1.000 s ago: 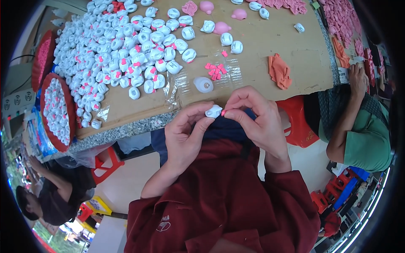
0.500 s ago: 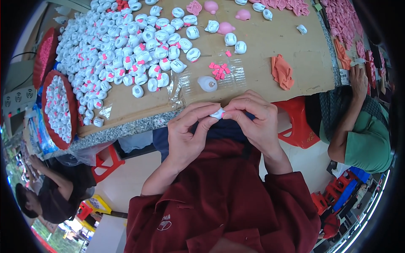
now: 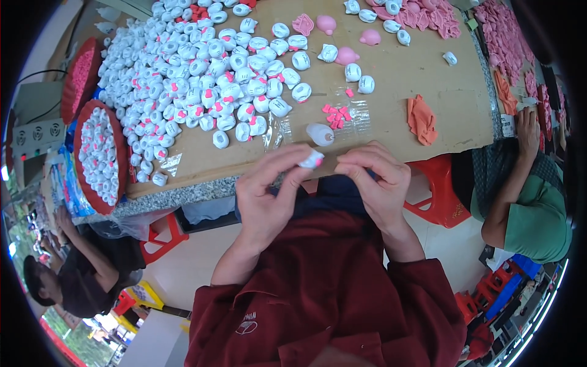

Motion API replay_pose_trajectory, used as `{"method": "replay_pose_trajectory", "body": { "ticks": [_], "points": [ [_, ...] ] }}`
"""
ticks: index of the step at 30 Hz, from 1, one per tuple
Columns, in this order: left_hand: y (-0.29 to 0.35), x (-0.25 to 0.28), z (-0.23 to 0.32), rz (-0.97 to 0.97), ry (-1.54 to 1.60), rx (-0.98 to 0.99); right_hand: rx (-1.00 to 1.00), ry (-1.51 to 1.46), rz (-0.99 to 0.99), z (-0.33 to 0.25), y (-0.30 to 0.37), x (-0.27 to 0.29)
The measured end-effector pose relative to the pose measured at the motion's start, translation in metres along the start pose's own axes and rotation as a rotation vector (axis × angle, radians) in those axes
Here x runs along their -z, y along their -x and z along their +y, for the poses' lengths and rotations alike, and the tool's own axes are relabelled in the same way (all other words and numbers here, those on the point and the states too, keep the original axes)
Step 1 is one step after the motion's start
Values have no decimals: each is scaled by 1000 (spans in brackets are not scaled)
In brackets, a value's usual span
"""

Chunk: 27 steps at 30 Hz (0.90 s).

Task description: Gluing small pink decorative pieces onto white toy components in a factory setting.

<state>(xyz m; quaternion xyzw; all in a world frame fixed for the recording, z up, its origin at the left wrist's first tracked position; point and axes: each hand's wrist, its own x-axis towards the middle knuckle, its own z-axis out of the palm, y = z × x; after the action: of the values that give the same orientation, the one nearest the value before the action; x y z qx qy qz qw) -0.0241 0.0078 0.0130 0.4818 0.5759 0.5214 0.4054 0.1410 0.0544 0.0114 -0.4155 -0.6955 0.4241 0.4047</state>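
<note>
My left hand (image 3: 269, 189) pinches a small white cat-head piece (image 3: 312, 159) with a pink bow on it, between thumb and fingers at the table's front edge. Just right of it and apart from the piece, my right hand (image 3: 382, 183) has thumb and forefinger pressed together; nothing shows between them. Beyond my hands lies a translucent squeeze bottle (image 3: 319, 134) on its side. Next to the bottle, loose pink bows (image 3: 336, 115) lie by strips of clear tape. A large heap of white cat-head pieces (image 3: 208, 79) covers the left of the table, many bearing pink bows.
A red basin (image 3: 82, 177) of white pieces stands at the left edge, with another basin (image 3: 78, 79) of pink bits behind. Orange finger cloth (image 3: 422, 120) lies right on the cardboard (image 3: 391, 134). Pink pieces (image 3: 428, 18) pile up far right. Co-workers sit on both sides; a red stool (image 3: 439, 189) stands right.
My right hand has come away from the white piece and moved right. My left hand has tilted the piece, so its pink bow now shows. The view has shifted slightly.
</note>
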Motion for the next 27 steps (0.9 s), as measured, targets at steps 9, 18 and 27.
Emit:
{"method": "replay_pose_trajectory", "body": {
  "ticks": [9,18,27],
  "points": [
    [-77,-1,3,296,-721,-554,101,146,134,11,-21,-15],
    [-108,-70,5,-215,-955,-742,55,92,252,18,1,31],
    [-43,-39,19,-260,19,-101,-17,-256,261,13,22,39]
  ]
}}
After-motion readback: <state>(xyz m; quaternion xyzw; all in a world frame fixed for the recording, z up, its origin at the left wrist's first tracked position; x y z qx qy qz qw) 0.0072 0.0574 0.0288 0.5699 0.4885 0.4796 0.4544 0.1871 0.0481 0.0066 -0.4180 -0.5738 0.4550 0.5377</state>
